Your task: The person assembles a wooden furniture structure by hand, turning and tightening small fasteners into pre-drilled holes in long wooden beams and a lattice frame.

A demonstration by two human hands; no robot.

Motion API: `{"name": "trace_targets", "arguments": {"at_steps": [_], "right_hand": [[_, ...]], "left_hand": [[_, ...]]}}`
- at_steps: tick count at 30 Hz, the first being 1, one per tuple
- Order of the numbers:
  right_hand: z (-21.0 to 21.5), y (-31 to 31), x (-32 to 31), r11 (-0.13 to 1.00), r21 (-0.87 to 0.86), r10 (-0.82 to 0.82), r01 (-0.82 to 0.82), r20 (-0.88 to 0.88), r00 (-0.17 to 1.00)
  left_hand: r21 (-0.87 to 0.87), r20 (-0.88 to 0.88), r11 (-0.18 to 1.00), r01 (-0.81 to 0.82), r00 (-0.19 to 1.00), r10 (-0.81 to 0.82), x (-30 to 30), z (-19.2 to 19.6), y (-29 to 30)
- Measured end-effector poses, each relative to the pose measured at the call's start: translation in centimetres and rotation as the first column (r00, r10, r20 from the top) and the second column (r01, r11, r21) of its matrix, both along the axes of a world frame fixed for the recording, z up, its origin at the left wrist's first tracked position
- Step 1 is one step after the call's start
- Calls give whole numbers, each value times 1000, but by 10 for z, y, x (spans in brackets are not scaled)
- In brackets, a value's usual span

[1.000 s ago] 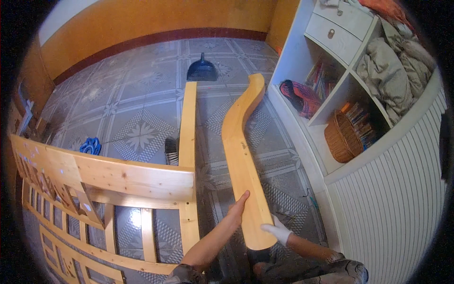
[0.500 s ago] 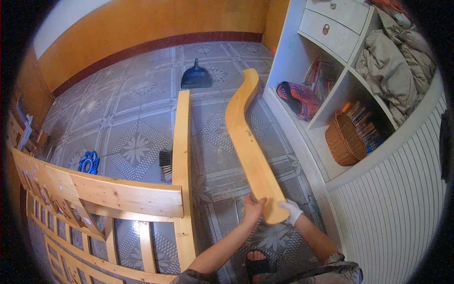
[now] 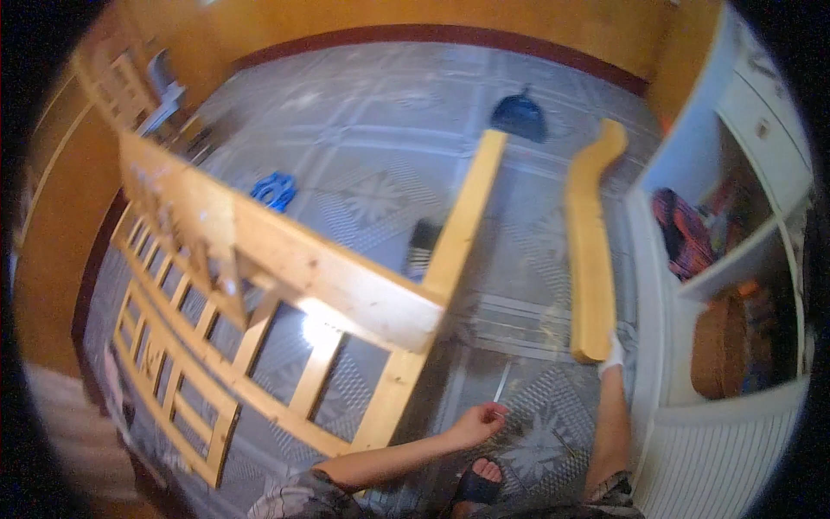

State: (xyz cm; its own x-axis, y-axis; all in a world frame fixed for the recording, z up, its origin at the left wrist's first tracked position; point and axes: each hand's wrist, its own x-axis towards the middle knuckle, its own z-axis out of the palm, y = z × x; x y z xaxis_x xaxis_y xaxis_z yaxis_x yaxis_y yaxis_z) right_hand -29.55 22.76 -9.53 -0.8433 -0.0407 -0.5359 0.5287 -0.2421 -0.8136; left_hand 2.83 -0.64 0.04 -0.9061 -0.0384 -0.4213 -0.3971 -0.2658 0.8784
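Note:
A curved, S-shaped pale wooden board (image 3: 591,259) stands on its narrow side, running away from me over the tiled floor. My right hand (image 3: 612,356), in a white glove, grips the right side of its near end; its fingers are partly hidden by the board. My bare left hand (image 3: 481,424) is off the board, its fingers loosely bent and somewhat blurred, with nothing plainly held. Just beyond its fingertips shows a thin pale rod (image 3: 503,381). Left of this hand lies a slatted wooden bed frame (image 3: 393,394) with a long beam (image 3: 467,229) reaching away.
A brush (image 3: 422,246) lies beside the beam, with a blue flower-shaped object (image 3: 275,191) farther left. At the back sits a dark dustpan (image 3: 520,117). White shelving (image 3: 661,346) with a wicker basket (image 3: 719,346) borders the right side. My sandalled foot (image 3: 486,476) is below.
My left hand has let go of the board and moved away to its left. The board has turned onto its narrow side, with my right hand still on it. The view has swung left.

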Motion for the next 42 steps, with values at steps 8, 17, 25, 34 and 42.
{"name": "trace_targets", "arguments": {"at_steps": [8, 17, 25, 34, 42], "right_hand": [[14, 15, -61, 928, 310, 240, -208, -67, 969], [203, -264, 84, 413, 525, 905, -744, -326, 273], [279, -395, 158, -256, 328, 961, -909, -20, -277], [261, -386, 186, -157, 353, 987, -922, 27, -157], [242, -390, 164, -190, 690, 956, -698, -33, -292]], "left_hand": [[38, -160, 997, -66, 985, 72, 29, -6, 0], [-577, 61, 709, 405, 887, -457, 88, 69, -94], [-795, 168, 558, 238, 970, -174, 141, 100, -202], [-287, 22, 846, -449, 880, 474, 137, 119, -278], [-241, 80, 921, -306, 940, 333, 173, 121, -287]]}}
